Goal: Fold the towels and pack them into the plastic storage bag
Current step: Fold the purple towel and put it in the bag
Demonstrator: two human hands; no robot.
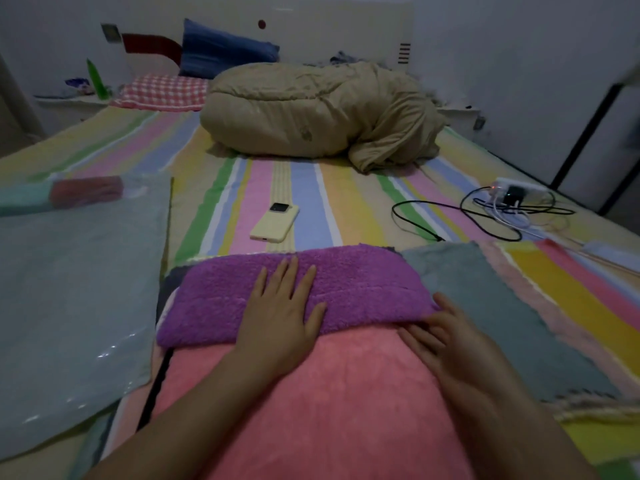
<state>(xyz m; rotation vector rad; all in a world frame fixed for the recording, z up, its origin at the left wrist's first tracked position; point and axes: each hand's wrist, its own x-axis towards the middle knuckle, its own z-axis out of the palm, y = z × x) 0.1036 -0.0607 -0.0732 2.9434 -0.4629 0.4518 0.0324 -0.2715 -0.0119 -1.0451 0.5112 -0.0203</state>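
Here, my left hand (280, 313) lies flat, fingers straight and spread, pressing on the folded purple towel (363, 282); it grasps nothing. My right hand (446, 344) meets that towel's near right corner, fingers pointing inward. I cannot tell whether it pinches the folded edge or merely rests against it.

The purple towel lies across the far end of a pink towel (329, 410), which is spread beneath both forearms. A grey towel (485, 306) lies flat just beside it on the right. The plastic storage bag (69, 289) lies flat, well to the left on the striped bed sheet (304, 188).

I judge the step to be folding. The purple towel is being smoothed and is not yet packed. The next move likely calls for another fold or for carrying it leftward to the bag.

The bag's mouth cannot be located. A teal-and-red shape (69, 194) at its far end is blurred, and the light is dim. The pink towel's near edge is cut off by the frame.
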